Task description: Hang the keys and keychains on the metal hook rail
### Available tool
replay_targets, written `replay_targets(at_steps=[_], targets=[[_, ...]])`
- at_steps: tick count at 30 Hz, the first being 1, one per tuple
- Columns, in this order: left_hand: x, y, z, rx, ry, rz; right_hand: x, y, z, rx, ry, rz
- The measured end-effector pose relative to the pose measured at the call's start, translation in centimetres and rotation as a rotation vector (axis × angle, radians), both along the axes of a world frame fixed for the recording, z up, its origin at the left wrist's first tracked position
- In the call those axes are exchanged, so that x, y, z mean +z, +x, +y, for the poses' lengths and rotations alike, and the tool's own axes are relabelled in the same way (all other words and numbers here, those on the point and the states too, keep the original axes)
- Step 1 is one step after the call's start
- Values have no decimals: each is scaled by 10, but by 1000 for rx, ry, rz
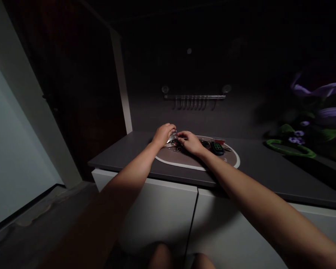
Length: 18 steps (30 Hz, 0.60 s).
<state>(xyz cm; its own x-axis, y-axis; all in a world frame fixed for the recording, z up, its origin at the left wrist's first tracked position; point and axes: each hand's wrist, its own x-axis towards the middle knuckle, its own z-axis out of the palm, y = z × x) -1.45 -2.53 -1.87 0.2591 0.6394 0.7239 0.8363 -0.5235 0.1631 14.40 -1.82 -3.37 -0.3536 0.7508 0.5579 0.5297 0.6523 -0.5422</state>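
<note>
My left hand [164, 134] is closed on a bunch of silvery keys [172, 137] above the left part of an oval mat. Facing it, my right hand [191, 142] has its fingertips bent together at the key ring [176, 132]; the exact grip is small and dim. Both hands stay low over the brown mat [184, 164] with its white rim. More small metal pieces lie under the hands, partly hidden. A dark key fob with green-edged buttons [217, 148] rests right of my right hand, beside a red tag [220, 142] and other keys.
The mat lies on a dark grey countertop [114, 152] over white cabinet doors [162, 209]. On the back wall hangs a clear rail with several hooks [196, 97]. Purple flowers [322, 89] and a green ring-shaped piece [291, 151] stand at the right. The scene is dim.
</note>
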Motion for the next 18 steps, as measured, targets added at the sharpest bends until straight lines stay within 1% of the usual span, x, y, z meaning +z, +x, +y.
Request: replay_targets(at_steps=[5,8,10,18], targets=[[0,3,1,-26,56,-99,-2,-1,3,119,-105,206],[-2,5,4,-45,81,-145,-4,-1,5,205,-137,311],[-3,7,5,-50,86,-162,-5,-1,7,238,-143,361],[-4,11,1,-65,108,-181,-5,1,10,195,-162,454]])
